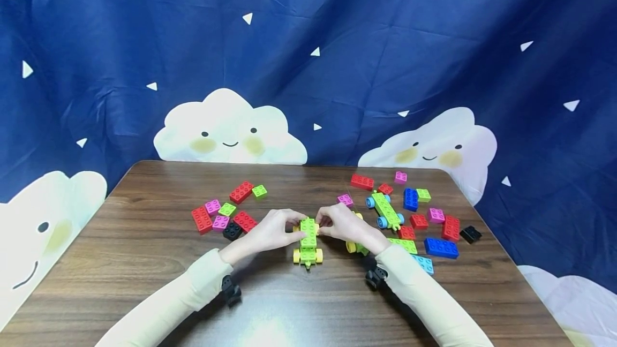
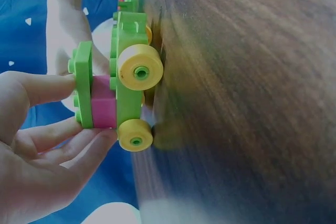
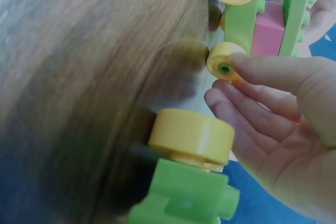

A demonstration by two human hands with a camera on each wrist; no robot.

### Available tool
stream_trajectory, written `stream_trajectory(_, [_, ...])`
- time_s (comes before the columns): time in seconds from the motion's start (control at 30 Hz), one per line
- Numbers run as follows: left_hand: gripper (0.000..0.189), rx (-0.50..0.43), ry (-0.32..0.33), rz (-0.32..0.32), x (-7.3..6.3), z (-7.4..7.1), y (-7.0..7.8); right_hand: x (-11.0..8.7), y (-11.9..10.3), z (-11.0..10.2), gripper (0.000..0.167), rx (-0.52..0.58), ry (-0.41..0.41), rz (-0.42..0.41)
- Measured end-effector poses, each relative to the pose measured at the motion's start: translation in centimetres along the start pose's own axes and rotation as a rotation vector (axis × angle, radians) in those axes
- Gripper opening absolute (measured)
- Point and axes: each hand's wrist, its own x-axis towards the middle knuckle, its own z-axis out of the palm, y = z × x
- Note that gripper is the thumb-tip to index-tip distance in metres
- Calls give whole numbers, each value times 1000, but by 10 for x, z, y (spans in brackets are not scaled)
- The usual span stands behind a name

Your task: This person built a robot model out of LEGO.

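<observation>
A green toy car base with yellow wheels stands on the table between both hands. On it sits a pink brick, topped by a long green brick with a sloped underside. My left hand grips this stack, thumb on the green brick's studs and fingers around its far end. From the other side, my right hand pinches the car's far yellow wheel between thumb and fingers. A second green car base with yellow wheels is partly hidden under the right wrist.
Left of the hands lie loose red bricks, pink and lime ones, and a black brick. At right are a blue-wheeled green car base, a long blue brick, a light blue brick and several others. A curtain hangs behind.
</observation>
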Motion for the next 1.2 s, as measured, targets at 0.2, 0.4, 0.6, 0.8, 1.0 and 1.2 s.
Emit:
stream_trajectory(0.2, [36,-8,-8,-24,-1,0,2,0,-2,0,10,-10,-8,9])
stream_trajectory(0.4, [37,-22,-28,-44,1,1,3,-1,-2,-1,10,-11,-5,8])
stream_trajectory(0.6, [37,-19,-42,-52,1,0,3,0,-1,0,10,-7,1,2])
stream_trajectory(0.8, [38,-33,-36,-41,-1,-1,0,1,-1,0,10,-8,-5,3])
stream_trajectory(1.0, [39,-52,-39,-40,-1,0,0,0,-2,-2,10,-5,-5,0])
stream_trajectory(1.2, [39,-67,-32,-42,-2,-1,-1,1,-2,-2,11,-4,-12,2])
